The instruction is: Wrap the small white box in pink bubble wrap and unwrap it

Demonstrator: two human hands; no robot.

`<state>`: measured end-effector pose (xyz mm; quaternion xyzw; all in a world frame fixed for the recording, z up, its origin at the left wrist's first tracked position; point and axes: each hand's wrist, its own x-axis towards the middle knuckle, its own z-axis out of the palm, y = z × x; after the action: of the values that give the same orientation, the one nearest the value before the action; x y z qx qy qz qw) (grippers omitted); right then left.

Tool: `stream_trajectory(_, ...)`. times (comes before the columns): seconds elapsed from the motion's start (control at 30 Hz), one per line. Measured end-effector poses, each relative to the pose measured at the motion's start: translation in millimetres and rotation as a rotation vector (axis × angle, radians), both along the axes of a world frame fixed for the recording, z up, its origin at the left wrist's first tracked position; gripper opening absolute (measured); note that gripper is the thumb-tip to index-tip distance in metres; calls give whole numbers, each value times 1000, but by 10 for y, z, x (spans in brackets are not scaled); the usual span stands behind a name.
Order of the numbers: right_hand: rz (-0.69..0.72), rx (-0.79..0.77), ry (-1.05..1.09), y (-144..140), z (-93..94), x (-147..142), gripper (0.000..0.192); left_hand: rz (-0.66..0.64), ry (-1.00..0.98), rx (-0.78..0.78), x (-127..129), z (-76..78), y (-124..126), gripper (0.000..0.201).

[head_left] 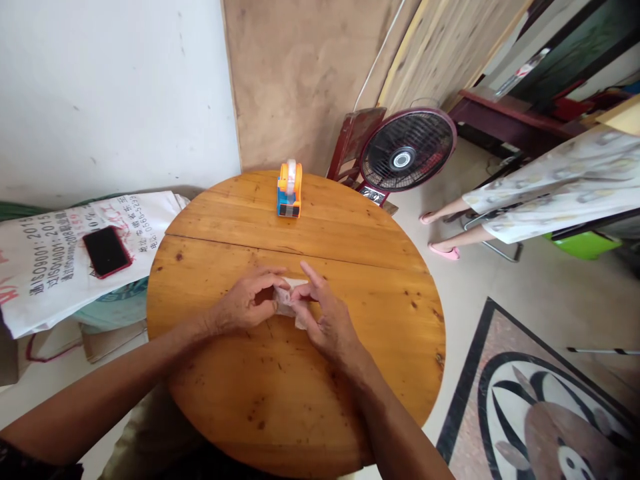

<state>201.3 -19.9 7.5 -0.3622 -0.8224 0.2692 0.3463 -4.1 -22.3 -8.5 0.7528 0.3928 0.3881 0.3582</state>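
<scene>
Over the middle of the round wooden table (225,387), my left hand (250,300) pinches one side of a small, thin, whitish sheet (285,300). It looks crumpled or folded; whether it is paper or plastic I cannot tell. The other side is between the thumb and fingers of my right hand (325,317), with the index finger raised. Fingers cover parts of the sheet. Beyond my hands, near the table's far edge, stands an orange and blue tape dispenser (289,190) with a roll of tape in it.
Left of the table, a phone (107,251) lies on a white printed sack (30,267). A fan (403,157) stands by a dark red chair (350,143) at the back right. A person in pale patterned trousers (560,187) and pink slippers is farther right.
</scene>
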Motion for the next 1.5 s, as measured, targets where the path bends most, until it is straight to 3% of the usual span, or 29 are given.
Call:
stream_trajectory(0.1,12,54,-68,-7,28,18,67,-83,75,4,-91,-13,-49,44)
stream_trajectory(0.23,44,138,-152,-26,46,27,64,-39,265,53,-80,-110,-143,67)
stream_trajectory(0.4,36,337,-221,-73,-2,3,62,147,336,238,47,-246,-175,46)
stream_trajectory(0.47,42,358,-225,-81,-27,5,61,163,313,316,78,-279,-154,44)
stream_trajectory(0.6,67,269,-171,-61,-47,32,59,132,218,356,88,-303,-108,44)
stream_trajectory(0.7,76,212,-103,-30,-13,45,58,118,141,266,84,-256,-80,41)
stream_trajectory(0.83,44,-15,23,41,111,75,64,95,25,-82,83,-91,5,34)
stream_trajectory(0.93,61,-212,80,133,188,110,79,7,-56,-372,78,43,118,26)
stream_trajectory(1.03,51,-333,133,242,159,116,79,-80,-102,-541,95,127,228,27)
stream_trajectory(1.13,-23,-416,245,327,26,82,69,-46,-43,-540,149,159,281,25)
stream_trajectory(1.3,-61,-518,384,374,-147,49,65,37,141,-320,213,155,281,22)
stream_trajectory(1.4,-26,-522,341,348,-115,86,72,83,182,-234,209,139,285,23)
stream_trajectory(1.5,26,-469,197,287,-55,129,89,94,104,-318,208,125,296,22)
